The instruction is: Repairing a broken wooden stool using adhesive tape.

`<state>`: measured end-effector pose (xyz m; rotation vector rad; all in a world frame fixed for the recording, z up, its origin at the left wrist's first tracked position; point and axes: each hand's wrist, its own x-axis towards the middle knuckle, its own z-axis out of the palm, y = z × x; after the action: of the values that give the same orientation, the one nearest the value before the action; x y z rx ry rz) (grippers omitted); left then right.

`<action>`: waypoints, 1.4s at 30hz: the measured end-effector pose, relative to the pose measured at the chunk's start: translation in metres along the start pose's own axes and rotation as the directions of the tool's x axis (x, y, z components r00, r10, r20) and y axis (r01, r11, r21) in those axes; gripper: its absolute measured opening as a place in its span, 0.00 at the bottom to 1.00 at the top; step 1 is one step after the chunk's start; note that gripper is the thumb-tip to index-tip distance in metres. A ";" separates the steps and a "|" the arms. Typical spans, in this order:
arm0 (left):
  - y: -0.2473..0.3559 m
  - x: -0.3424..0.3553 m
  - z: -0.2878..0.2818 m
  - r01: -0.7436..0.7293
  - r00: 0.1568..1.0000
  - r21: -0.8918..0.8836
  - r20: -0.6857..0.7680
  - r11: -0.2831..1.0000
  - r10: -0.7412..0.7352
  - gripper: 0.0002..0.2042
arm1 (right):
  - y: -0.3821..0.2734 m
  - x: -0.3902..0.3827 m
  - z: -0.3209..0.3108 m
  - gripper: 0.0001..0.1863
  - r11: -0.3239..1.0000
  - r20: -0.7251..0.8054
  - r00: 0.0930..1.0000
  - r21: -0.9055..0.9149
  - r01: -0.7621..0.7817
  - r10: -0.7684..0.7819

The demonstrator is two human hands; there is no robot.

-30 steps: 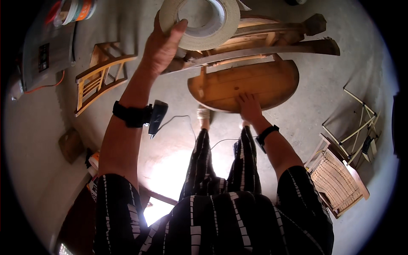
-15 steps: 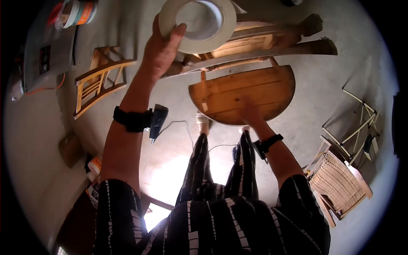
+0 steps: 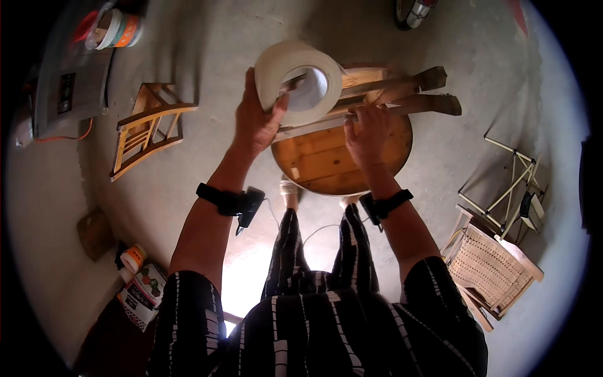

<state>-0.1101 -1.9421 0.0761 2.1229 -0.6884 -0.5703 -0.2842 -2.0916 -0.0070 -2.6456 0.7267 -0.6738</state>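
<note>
My left hand point(image 3: 259, 122) grips a large roll of pale tape point(image 3: 273, 78) by its side, the thumb at the core hole. My right hand point(image 3: 369, 135) has its fingers curled over a long wooden leg point(image 3: 424, 105) of a piece of wooden furniture. Part of that leg passes behind the roll. A second wooden leg point(image 3: 430, 78) runs alongside it, farther off. Closer to my feet is a rounded brown wooden tabletop point(image 3: 320, 163) of planks, partly covered by my right hand. Black bands with small devices sit on both my forearms.
A small wooden chair point(image 3: 151, 125) lies at the left. To the right are a woven-seat chair point(image 3: 493, 270) and a folding metal frame point(image 3: 515, 169). A bucket point(image 3: 122, 30) stands at the far left. A cable runs by my legs, and part of a wheel point(image 3: 411, 12) shows at the top.
The tape roll in my left hand has come lower and nearer, tilting to show its outer side. My right hand has moved from over the tabletop up to the wooden leg. The view has shifted.
</note>
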 end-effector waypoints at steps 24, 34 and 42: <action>-0.023 -0.033 0.008 0.062 0.994 -0.181 -0.072 0.981 -0.076 0.31 | -0.014 -0.011 0.001 0.15 0.970 0.357 0.905 -0.159 -0.184 0.231; -0.065 0.045 -0.025 0.649 0.760 -0.651 0.572 0.394 -0.308 0.34 | -0.012 -0.018 0.003 0.15 0.979 0.238 0.955 -0.139 -0.147 0.177; -0.136 0.072 0.043 0.736 0.673 -0.610 0.705 0.294 -0.223 0.36 | -0.029 -0.005 -0.004 0.14 0.984 0.175 0.969 -0.058 -0.166 0.174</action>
<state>-0.0440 -1.9416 -0.0698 1.0811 0.1552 -1.5149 -0.2785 -2.0657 0.0068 -2.6008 0.9105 -0.3720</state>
